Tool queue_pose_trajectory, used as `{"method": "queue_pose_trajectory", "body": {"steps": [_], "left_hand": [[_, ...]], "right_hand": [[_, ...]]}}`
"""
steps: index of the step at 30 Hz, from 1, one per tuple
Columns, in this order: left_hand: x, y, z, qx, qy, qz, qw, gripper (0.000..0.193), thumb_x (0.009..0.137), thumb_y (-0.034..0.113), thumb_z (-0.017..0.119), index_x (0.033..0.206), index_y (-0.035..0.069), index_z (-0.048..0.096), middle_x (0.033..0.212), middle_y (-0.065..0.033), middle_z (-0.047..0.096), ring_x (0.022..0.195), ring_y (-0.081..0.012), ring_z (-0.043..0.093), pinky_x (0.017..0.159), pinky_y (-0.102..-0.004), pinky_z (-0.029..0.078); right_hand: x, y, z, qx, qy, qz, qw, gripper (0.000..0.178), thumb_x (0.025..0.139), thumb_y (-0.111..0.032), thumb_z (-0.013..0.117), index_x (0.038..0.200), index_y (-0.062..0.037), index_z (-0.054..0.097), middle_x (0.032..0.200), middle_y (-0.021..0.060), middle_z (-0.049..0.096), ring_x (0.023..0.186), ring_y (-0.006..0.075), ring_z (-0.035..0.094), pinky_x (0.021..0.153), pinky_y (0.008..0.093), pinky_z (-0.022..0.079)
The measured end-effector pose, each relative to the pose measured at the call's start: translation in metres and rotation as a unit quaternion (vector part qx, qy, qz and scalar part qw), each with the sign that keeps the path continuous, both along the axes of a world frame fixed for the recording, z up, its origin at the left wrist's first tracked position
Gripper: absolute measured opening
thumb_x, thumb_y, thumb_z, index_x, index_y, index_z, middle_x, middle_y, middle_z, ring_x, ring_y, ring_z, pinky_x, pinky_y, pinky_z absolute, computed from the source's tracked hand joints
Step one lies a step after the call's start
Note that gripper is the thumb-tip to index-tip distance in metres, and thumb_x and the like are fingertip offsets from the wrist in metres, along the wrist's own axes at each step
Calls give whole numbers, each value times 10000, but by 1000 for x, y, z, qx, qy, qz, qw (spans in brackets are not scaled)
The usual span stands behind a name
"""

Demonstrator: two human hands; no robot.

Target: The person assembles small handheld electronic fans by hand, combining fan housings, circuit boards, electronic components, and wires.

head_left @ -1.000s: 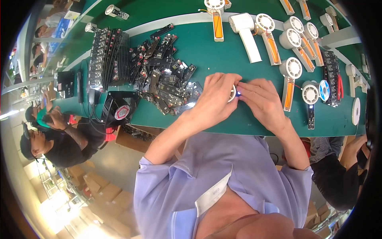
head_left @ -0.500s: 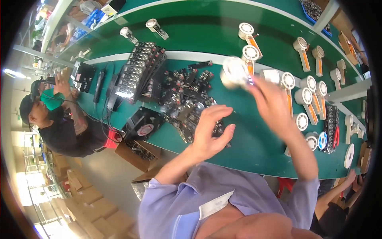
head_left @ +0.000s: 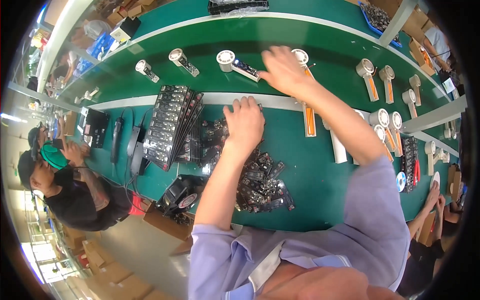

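Far left: a small dark object is held in the hands of a co-worker [head_left: 75, 207] in black, seated beside the green surface [head_left: 320, 192]. A black box [head_left: 95, 128] and a slim black bar [head_left: 117, 140] are laid near that end. On the green strip [head_left: 340, 65] beyond the pale rail [head_left: 280, 102], two white fan units [head_left: 183, 62] are set apart, board sides exposed. Below them, circuit panels [head_left: 167, 127] are stacked at a slant; a black fan [head_left: 181, 195] is placed near the front edge.

Mid-left: loose circuit boards [head_left: 265, 185] are heaped, partly covered by the left hand [head_left: 245, 124]. Its fingers are bent over the far side of the heap; whether anything is held in that grip cannot be told.

Centre: a white handheld fan [head_left: 226, 61] is laid on the strip, its handle pointed toward the right hand [head_left: 286, 72]. That grip is held wide, thumb parted from fingers, just beside the handle's end; contact cannot be judged.

Right: more white fans [head_left: 380, 118] with orange strips are grouped on the surface. Near them are seen a blue-and-white spool [head_left: 401, 181], further panels [head_left: 409, 157] and a red-handled tool [head_left: 417, 172].
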State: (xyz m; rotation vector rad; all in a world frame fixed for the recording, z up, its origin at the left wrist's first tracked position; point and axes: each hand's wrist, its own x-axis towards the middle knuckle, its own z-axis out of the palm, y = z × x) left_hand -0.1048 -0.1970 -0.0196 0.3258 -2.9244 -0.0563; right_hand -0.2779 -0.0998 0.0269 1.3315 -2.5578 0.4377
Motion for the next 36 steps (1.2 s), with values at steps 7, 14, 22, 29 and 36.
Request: {"method": "queue_pose_trajectory", "body": {"steps": [7, 14, 22, 29, 36], "left_hand": [[-27, -2, -1, 14, -69, -26, 997, 289, 883, 112, 762, 1160, 54, 707, 1213, -121, 693, 1144, -314, 684, 1034, -517, 506], [-10, 28, 33, 161, 224, -109, 955, 264, 967, 80, 710, 1216, 12, 657, 1136, -134, 700, 1055, -304, 694, 972, -446, 534], [79, 64, 56, 696, 181, -58, 693, 386, 1086, 164, 648, 1406, -40, 577, 1198, -118, 702, 1043, -212, 719, 916, -361, 598], [131, 95, 26, 816, 122, -94, 557, 456, 1082, 103, 628, 1494, -29, 481, 1318, -173, 648, 1227, -325, 686, 1056, -443, 583], [144, 147, 22, 790, 114, -144, 585, 394, 1029, -24, 659, 1408, -27, 549, 1267, -178, 700, 1195, -280, 707, 1028, -389, 584]], "right_hand": [[42, 110, -25, 192, -63, -24, 979, 367, 837, -136, 807, 1126, 52, 678, 1156, 275, 662, 1162, 452, 635, 956, 545, 556], [25, 116, -10, -45, -32, -121, 991, 358, 903, -181, 769, 1155, 38, 640, 1127, 308, 691, 1122, 477, 672, 942, 565, 561], [37, 118, 17, -126, -135, -66, 981, 191, 958, -69, 638, 1101, 47, 690, 1140, 288, 694, 1041, 487, 670, 902, 557, 540], [253, 275, 1, -83, -235, -68, 966, 372, 927, 31, 694, 1292, 34, 626, 1071, 215, 658, 991, 425, 642, 825, 489, 535], [258, 268, 20, -191, -91, -33, 977, 485, 857, -16, 803, 1316, 17, 649, 1171, 189, 680, 1053, 386, 669, 888, 459, 558]]}}
